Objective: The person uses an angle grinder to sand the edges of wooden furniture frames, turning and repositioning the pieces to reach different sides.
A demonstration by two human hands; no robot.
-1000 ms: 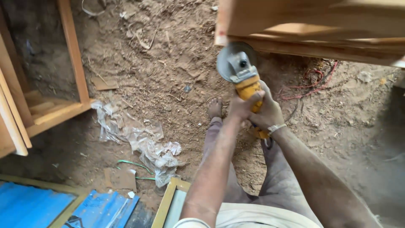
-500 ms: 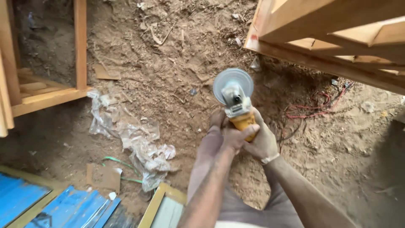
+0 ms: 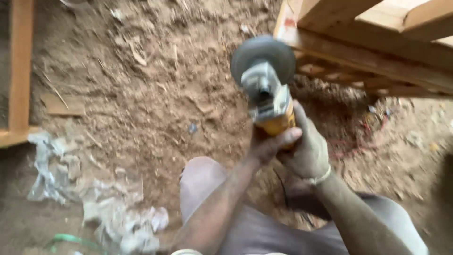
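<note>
My left hand (image 3: 270,145) and right hand (image 3: 307,150) both clamped round yellow angle grinder (image 3: 270,101); disc raised since earlier, now nearer wooden frame (image 3: 377,52).

Angle grinder (image 3: 269,89) rises from mid-frame toward wooden frame (image 3: 377,52) — grey disc (image 3: 263,55) now just beside frame's lower corner, looming larger, blurred. Left hand (image 3: 269,144) and right hand (image 3: 306,151) lift with it. View shifts — blue sheets gone, plastic scrap (image 3: 108,212) slides to bottom-left, knee (image 3: 203,177) enters.
</note>
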